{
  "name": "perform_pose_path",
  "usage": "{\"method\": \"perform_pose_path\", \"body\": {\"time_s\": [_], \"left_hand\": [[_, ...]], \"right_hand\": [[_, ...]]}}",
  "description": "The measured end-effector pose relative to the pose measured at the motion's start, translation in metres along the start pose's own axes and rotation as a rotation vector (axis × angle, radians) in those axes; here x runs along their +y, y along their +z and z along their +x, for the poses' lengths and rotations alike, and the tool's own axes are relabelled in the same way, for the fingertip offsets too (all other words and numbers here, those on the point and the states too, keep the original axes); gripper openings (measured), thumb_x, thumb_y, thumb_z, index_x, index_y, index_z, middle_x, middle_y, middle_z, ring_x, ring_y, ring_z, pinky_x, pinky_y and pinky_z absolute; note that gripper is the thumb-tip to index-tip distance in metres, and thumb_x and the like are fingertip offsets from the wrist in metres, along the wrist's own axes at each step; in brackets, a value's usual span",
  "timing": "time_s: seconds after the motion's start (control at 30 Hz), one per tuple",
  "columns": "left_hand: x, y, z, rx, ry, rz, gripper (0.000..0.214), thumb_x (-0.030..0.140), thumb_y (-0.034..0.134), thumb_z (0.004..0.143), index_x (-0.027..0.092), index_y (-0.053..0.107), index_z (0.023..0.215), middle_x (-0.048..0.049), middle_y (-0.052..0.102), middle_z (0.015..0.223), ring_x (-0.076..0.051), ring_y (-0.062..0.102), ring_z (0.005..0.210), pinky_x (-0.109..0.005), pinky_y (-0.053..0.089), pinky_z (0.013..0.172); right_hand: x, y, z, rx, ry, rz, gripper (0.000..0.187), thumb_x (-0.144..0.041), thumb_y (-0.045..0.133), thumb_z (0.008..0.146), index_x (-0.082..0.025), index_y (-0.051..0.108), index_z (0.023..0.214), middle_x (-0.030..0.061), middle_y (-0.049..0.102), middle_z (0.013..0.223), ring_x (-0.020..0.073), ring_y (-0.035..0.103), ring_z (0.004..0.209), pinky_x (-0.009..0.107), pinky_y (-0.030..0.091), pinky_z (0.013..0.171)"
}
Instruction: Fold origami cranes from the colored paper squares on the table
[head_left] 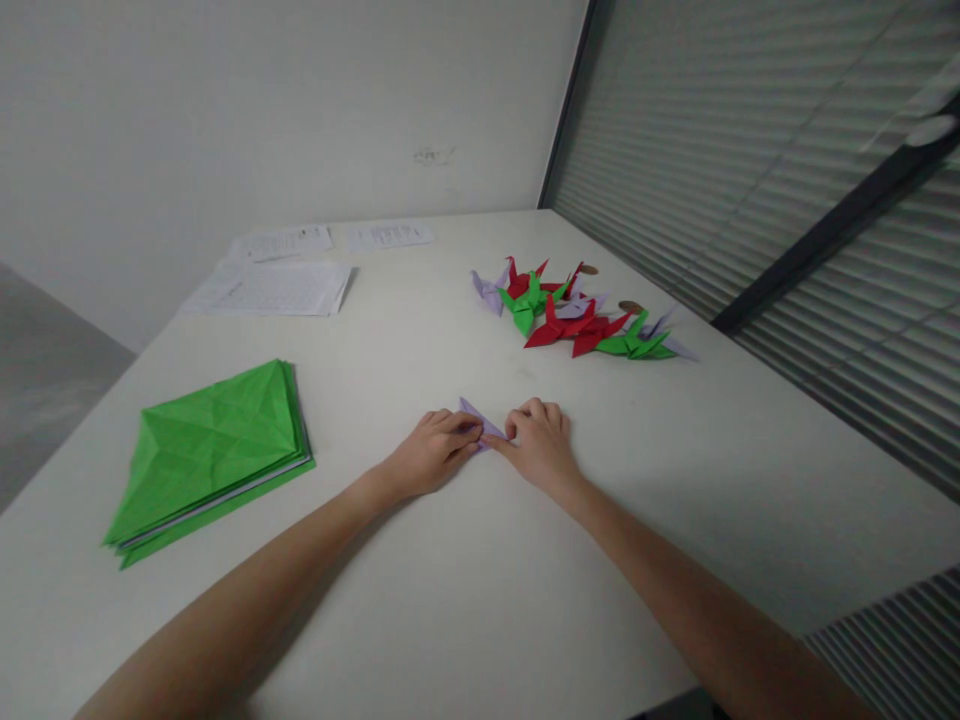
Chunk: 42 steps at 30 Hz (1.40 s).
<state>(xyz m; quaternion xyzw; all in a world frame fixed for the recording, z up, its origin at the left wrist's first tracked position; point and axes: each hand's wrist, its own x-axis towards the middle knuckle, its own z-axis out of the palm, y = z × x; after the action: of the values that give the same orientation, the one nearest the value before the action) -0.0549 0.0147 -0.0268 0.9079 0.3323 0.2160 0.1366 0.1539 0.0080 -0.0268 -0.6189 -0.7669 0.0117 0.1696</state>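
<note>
Between my hands, low on the white table, lies a small folded piece of lilac origami paper (492, 430) with a pointed tip facing away from me. My left hand (439, 450) is closed, its fingertips pressing on the paper's left part. From the other side my right hand (541, 445) pinches the paper's right edge, thumb and fingers bent together. My fingers cover much of the paper, so its full shape is hidden. Beyond my hands sits a cluster of red, green and lilac folded paper cranes (574, 322).
At the left lies a stack of creased green paper sheets (217, 430). Printed papers (277, 288) rest at the back left, near the wall (300, 110). Two brown round items (630, 307) lie beside the cranes. Window blinds (750, 150) run along the table's right side.
</note>
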Motion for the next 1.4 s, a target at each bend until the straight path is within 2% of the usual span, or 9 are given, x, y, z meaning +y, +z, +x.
{"method": "perform_pose_path", "body": {"time_s": [0.27,0.53,0.63,0.73,0.87,0.97,1.07,1.23,1.4], "left_hand": [[-0.004,0.005,0.001,0.018,0.022,0.078,0.029,0.033,0.048,0.098,0.020,0.064,0.119,-0.0100,0.063,0.121,-0.022,0.058,0.100,-0.038,0.045,0.086],[-0.004,0.004,0.000,0.024,-0.003,0.098,0.029,0.033,0.049,0.098,0.023,0.063,0.121,-0.0092,0.062,0.123,-0.023,0.057,0.105,-0.041,0.044,0.090],[-0.002,0.002,-0.001,0.032,-0.006,0.115,0.029,0.033,0.050,0.097,0.022,0.064,0.121,-0.0094,0.060,0.128,-0.026,0.053,0.113,-0.043,0.043,0.093],[-0.001,0.001,-0.002,0.040,-0.009,0.124,0.030,0.031,0.050,0.097,0.022,0.063,0.122,-0.0096,0.059,0.132,-0.028,0.047,0.126,-0.046,0.040,0.099],[0.000,0.000,-0.003,0.023,-0.001,0.106,0.032,0.030,0.046,0.099,0.023,0.059,0.128,-0.0107,0.061,0.130,-0.025,0.050,0.128,-0.046,0.038,0.103],[0.002,-0.002,-0.004,0.013,0.013,0.103,0.041,0.041,0.050,0.096,0.023,0.055,0.133,-0.0125,0.058,0.134,-0.027,0.050,0.127,-0.047,0.036,0.105],[0.004,-0.004,-0.005,0.014,0.021,0.095,0.055,0.052,0.057,0.090,0.023,0.051,0.137,-0.0132,0.056,0.137,-0.029,0.051,0.125,-0.048,0.035,0.104],[0.009,-0.009,-0.007,0.014,-0.016,0.116,0.057,0.055,0.060,0.086,0.022,0.055,0.132,-0.0130,0.059,0.133,-0.030,0.055,0.116,-0.048,0.036,0.097],[0.010,-0.007,-0.008,0.037,-0.011,0.119,0.067,0.053,0.063,0.085,0.019,0.045,0.140,-0.0145,0.062,0.127,-0.031,0.053,0.116,-0.045,0.034,0.093]], "right_hand": [[0.004,0.000,0.000,-0.012,0.000,0.012,0.039,-0.057,0.055,0.088,-0.023,0.064,0.075,0.0087,0.057,0.100,0.0271,0.047,0.096,0.041,0.034,0.082],[0.021,0.001,0.005,0.026,0.039,0.037,0.022,-0.047,0.067,0.083,-0.025,0.066,0.080,0.0071,0.056,0.105,0.0285,0.047,0.104,0.043,0.036,0.086],[0.024,0.002,0.007,0.020,0.047,0.079,0.020,-0.045,0.070,0.082,-0.025,0.067,0.081,0.0067,0.057,0.106,0.0285,0.048,0.105,0.044,0.036,0.088],[0.024,-0.001,0.008,-0.008,-0.068,0.195,0.013,-0.036,0.067,0.086,-0.024,0.068,0.084,0.0058,0.062,0.099,0.0246,0.052,0.099,0.041,0.039,0.089],[0.019,-0.008,0.008,-0.062,-0.404,0.384,0.011,-0.029,0.063,0.089,-0.023,0.071,0.093,0.0051,0.066,0.100,0.0202,0.056,0.101,0.037,0.043,0.091],[0.016,-0.010,0.007,-0.092,-0.527,0.389,0.013,-0.027,0.065,0.088,-0.025,0.072,0.099,0.0047,0.068,0.107,0.0201,0.057,0.105,0.037,0.044,0.093],[0.016,-0.009,0.008,-0.107,-0.549,0.331,0.016,-0.025,0.063,0.089,-0.026,0.072,0.103,0.0048,0.068,0.107,0.0195,0.058,0.103,0.037,0.045,0.092],[0.017,-0.007,0.010,-0.103,-0.586,0.296,0.018,-0.028,0.056,0.094,-0.024,0.071,0.104,0.0056,0.068,0.103,0.0194,0.059,0.099,0.036,0.046,0.090],[0.015,-0.006,0.009,-0.056,-0.522,0.417,0.026,-0.028,0.046,0.099,-0.021,0.070,0.100,0.0071,0.070,0.097,0.0194,0.061,0.093,0.036,0.048,0.086]]}}
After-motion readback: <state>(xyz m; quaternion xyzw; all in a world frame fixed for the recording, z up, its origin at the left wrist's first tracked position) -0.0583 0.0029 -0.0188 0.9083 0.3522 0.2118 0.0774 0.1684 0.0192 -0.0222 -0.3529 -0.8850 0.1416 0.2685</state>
